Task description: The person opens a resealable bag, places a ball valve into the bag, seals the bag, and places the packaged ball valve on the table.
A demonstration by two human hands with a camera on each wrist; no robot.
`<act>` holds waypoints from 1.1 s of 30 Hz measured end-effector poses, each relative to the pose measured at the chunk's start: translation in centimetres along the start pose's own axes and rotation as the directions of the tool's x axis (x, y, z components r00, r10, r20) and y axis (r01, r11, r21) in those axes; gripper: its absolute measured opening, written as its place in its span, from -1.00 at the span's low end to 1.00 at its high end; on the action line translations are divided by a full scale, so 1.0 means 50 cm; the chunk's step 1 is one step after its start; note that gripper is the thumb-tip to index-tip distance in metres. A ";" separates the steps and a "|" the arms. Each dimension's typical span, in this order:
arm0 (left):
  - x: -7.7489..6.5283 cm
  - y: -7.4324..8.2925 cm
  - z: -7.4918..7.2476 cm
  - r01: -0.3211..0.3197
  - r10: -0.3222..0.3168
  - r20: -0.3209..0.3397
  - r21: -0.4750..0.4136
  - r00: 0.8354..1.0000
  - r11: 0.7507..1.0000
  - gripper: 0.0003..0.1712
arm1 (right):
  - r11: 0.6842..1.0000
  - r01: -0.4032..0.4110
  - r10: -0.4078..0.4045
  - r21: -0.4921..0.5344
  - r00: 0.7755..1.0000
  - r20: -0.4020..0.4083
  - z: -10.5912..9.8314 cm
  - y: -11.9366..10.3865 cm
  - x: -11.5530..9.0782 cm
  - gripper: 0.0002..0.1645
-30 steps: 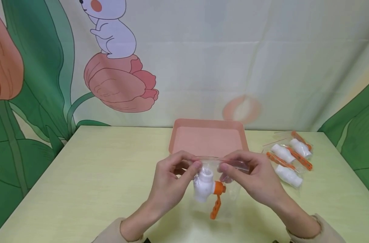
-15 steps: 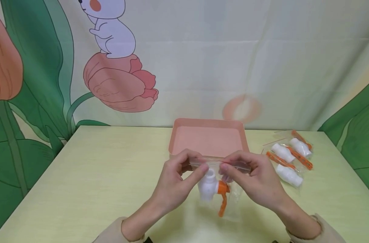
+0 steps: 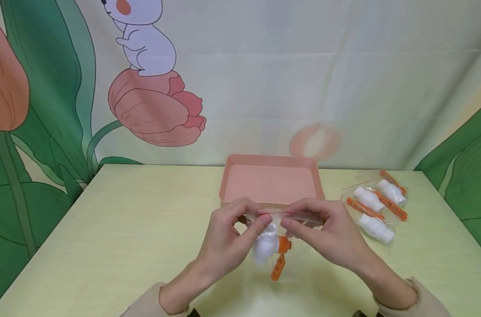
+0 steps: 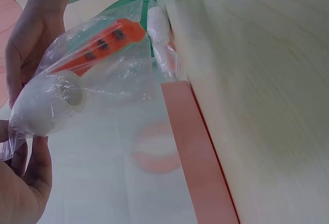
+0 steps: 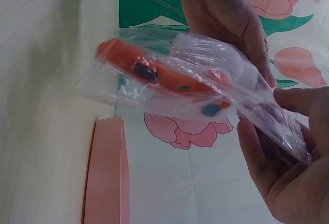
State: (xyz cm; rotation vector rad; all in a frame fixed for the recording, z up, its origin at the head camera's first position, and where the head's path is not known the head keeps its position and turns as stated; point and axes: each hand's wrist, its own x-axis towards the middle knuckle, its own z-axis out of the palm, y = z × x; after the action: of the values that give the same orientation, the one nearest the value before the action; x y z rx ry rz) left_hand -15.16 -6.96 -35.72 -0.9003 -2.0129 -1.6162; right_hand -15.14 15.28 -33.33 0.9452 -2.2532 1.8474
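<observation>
A clear zip bag [image 3: 297,266] hangs upright above the table, its red-lined top edge between both hands. Inside is a white plastic ball valve [image 3: 264,247] with an orange lever handle [image 3: 278,267] pointing down. My left hand [image 3: 228,240] pinches the top edge on the left, just over the valve. On the right, my right hand [image 3: 337,233] pinches the same edge, thumbs nearly meeting. The left wrist view shows the valve's white body [image 4: 38,106] through the crinkled film. In the right wrist view the orange handle [image 5: 159,75] lies nearest the camera.
Behind the hands, a pink tray [image 3: 272,180] stands at the table's far edge. Several bagged white valves [image 3: 377,229] with orange handles lie at the right back. A printed curtain [image 3: 240,88] hangs behind the pale table [image 3: 145,211].
My left hand has slid a little to the right along the bag's top edge, closer to my right thumb. The bagged valve swung right, then back left.
</observation>
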 end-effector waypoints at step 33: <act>0.007 0.007 -0.006 -0.065 0.060 0.067 0.066 0.996 0.996 -0.90 | 0.901 0.230 -0.215 -0.368 0.973 0.082 0.003 -0.009 0.011 -0.79</act>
State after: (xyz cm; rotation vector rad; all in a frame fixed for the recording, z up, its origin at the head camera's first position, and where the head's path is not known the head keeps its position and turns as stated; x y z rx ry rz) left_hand -15.20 -7.11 -35.15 -0.9925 -2.0493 -1.4932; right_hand -15.34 14.88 -32.74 1.1168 -2.2881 1.2524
